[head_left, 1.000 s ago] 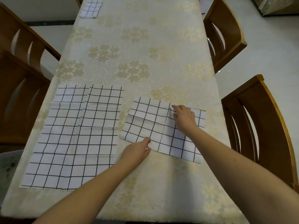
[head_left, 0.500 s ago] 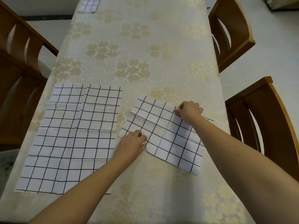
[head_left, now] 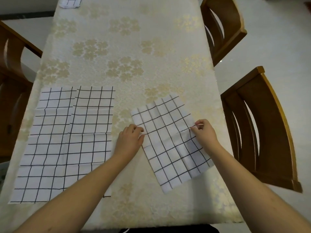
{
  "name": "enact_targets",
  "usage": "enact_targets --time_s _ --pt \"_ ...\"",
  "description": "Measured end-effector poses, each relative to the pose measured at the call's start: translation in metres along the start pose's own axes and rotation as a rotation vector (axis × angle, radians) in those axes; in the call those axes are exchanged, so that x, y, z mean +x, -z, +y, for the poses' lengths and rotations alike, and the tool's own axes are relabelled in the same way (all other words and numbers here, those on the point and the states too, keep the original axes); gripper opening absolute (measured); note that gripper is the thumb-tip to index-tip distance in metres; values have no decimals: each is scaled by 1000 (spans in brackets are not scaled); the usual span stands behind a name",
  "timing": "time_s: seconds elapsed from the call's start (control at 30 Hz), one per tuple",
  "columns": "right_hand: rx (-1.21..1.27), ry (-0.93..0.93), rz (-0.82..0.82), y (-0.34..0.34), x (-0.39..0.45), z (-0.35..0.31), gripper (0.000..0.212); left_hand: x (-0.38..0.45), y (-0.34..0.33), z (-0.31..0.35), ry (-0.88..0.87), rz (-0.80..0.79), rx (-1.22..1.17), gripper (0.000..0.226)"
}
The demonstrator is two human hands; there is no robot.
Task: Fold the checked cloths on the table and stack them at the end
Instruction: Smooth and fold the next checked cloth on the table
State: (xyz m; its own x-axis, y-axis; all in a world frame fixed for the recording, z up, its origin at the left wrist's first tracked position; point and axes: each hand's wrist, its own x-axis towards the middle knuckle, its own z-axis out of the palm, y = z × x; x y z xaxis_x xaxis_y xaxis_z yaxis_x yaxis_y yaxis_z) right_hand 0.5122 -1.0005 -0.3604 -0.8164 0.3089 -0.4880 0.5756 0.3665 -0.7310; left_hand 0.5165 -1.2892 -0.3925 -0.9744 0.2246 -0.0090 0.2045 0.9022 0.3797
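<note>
A half-folded white cloth with black checks (head_left: 170, 142) lies slanted on the table, right of centre. My left hand (head_left: 130, 140) pinches its left edge with curled fingers. My right hand (head_left: 204, 132) pinches its right edge, where the fabric is slightly lifted. A larger checked cloth (head_left: 67, 142) lies spread flat at the left, apart from both hands; my left forearm crosses its near right corner. A small folded checked cloth (head_left: 71, 1) sits at the far end of the table, cut off by the frame.
The table (head_left: 127, 52) has a cream cover with gold flowers. Wooden chairs stand at the right (head_left: 262, 128), far right (head_left: 222, 26) and left (head_left: 11, 69). The table's near edge is close below my forearms.
The half-folded cloth has turned clockwise and shifted toward me. Both hands went from resting on it to pinching its side edges, and its right edge is lifted a little.
</note>
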Motion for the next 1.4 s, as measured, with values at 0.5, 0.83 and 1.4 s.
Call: enact_targets --time_s 0.5,0.83,1.4 --pt "246 38 -76 -2 -42 28 33 -35 3 36 694 -71 -734 47" --pt "386 23 -70 -4 -64 24 21 -46 10 27 719 -74 -864 42" --pt "443 38 15 1 -119 26 20 -69 42 9 655 -159 -1040 33"
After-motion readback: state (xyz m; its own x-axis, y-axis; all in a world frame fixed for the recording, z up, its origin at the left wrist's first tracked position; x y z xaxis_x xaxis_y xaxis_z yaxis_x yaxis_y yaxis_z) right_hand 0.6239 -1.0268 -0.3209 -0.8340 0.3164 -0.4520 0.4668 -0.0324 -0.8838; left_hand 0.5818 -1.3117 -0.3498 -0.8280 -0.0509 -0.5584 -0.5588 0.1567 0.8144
